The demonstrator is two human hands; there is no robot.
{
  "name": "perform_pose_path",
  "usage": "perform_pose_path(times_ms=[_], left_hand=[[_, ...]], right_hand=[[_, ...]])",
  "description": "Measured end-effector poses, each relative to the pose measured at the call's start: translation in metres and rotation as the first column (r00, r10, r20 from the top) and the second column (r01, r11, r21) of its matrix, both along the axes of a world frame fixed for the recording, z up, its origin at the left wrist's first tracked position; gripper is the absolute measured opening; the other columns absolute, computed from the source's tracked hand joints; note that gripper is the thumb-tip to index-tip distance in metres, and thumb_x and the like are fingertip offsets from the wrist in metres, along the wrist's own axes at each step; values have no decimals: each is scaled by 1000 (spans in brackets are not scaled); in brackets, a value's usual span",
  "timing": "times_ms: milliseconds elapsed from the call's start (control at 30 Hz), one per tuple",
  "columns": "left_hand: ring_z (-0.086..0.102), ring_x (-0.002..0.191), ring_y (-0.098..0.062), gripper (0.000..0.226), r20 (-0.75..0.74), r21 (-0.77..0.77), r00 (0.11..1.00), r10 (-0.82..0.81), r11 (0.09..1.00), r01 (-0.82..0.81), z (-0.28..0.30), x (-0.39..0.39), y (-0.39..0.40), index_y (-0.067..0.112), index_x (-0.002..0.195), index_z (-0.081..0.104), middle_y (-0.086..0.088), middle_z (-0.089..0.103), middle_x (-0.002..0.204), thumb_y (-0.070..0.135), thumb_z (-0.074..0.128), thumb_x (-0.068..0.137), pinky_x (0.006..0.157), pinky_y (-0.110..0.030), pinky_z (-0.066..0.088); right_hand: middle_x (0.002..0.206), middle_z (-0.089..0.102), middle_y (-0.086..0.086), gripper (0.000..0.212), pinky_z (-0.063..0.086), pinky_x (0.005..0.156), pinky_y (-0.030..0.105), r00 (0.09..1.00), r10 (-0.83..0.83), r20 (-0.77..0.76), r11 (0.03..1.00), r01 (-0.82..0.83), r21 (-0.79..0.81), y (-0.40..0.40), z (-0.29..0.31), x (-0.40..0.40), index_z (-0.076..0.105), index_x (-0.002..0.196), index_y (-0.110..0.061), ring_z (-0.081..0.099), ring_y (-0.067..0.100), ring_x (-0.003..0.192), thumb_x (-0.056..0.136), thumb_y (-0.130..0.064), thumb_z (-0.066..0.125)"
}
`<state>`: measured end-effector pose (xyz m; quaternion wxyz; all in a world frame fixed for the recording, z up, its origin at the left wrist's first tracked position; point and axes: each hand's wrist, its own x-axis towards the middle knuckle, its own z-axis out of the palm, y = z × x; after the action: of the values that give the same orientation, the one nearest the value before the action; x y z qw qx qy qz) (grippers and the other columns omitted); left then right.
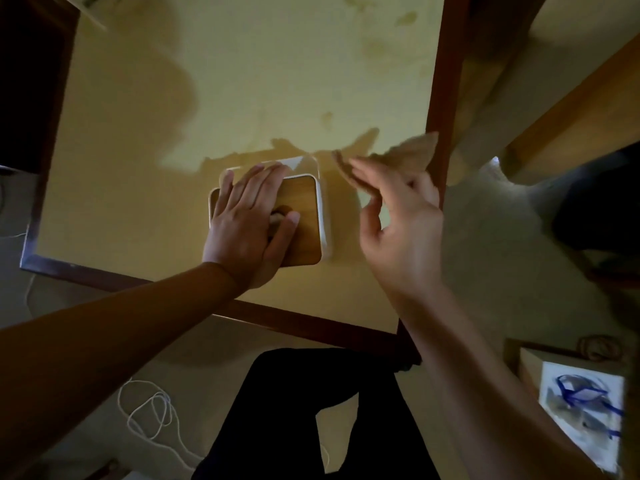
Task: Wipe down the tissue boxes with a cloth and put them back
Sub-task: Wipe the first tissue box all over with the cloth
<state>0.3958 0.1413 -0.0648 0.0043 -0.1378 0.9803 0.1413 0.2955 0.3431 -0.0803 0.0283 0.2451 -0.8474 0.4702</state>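
Pressing flat on the tissue box [304, 216], our left hand [247, 225] lies with its fingers straight and spread over the wooden lid, the thumb beside the round opening in the middle; nothing is clasped in that grip, it only bears down. That box, with its white sides and brown top, sits on the yellow tabletop [242, 81] directly under the left palm and just to the left of our right hand [398, 216]. We hold the right hand raised above the tabletop, a little apart from the box, and its grip is clamped on the cloth [407, 161]: thumb and forefinger pinch the tan fabric, which sticks out beyond the fingertips toward the far side and looks blurred. The other right fingers are loosely curled.

Near the right hand's far edge runs the dark brown rim of the tabletop. Below both wrists we see dark trousers [311, 410]. Under the left forearm a white cord [152, 414] coils on the floor. Below the right forearm stands a box with a blue-marked white panel [585, 407].
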Motion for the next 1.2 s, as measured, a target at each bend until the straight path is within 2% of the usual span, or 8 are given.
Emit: perform_pose_path(times_ms=[267,467,567,700,867,1000,1100,1200], left_hand=[[30,153,-26,65,-14,-15,1000,-10,1000,10,-2,0,1,12,155,38,-7,45,157,50,35,102,128,-53,8],[28,154,-26,78,6,-27,999,-38,999,39,-2,1,1,12,156,36,-8,43,158,64,38,98,129,-52,7],[27,155,-27,89,42,-11,989,-143,990,144,2,3,-6,12,158,32,-8,41,160,74,37,95,128,-55,8],[22,157,-29,91,135,-70,867,-479,869,490,8,14,-28,11,160,33,-9,35,166,71,45,92,128,-59,7],[24,156,-36,65,152,-163,661,-735,641,750,21,22,-52,24,155,46,-6,32,168,52,42,96,123,-66,16],[13,159,-35,75,22,-69,991,-131,989,132,25,44,-24,22,162,30,-7,19,172,53,46,95,125,-66,13],[-16,158,-28,110,292,132,832,471,842,-523,28,52,9,15,165,-5,-6,-12,173,86,30,88,128,-54,-8],[-25,156,-28,128,279,114,845,456,858,-500,19,59,15,12,164,-8,-8,-14,173,99,24,76,127,-54,-11]], right_hand=[[109,75,3,67,63,87,48,973,128,191,900,-195,391,50,-36,39,69,135,-22,72,25,96,76,10,73],[124,74,-4,45,60,93,35,958,114,262,935,-192,298,45,-2,32,66,140,-22,72,12,105,96,-14,67],[128,73,-12,42,51,63,20,933,105,344,933,-212,291,34,16,15,61,145,-24,65,-4,65,103,-21,57],[80,75,-3,39,49,60,28,917,78,391,938,-200,283,15,23,-1,62,143,-24,57,3,51,104,-27,56],[99,75,-7,34,56,82,28,848,138,511,903,-320,287,-6,18,4,65,136,-19,69,4,82,109,-35,51],[104,78,-10,43,59,85,28,813,178,555,867,-396,302,-18,10,13,66,137,-26,72,4,93,101,-50,63],[93,73,-15,54,50,70,15,818,149,556,835,-405,372,-26,10,20,66,138,-30,69,0,87,94,-61,67],[84,69,-16,56,50,65,17,831,148,536,800,-419,430,-31,14,26,65,140,-34,67,-1,81,92,-62,69]])
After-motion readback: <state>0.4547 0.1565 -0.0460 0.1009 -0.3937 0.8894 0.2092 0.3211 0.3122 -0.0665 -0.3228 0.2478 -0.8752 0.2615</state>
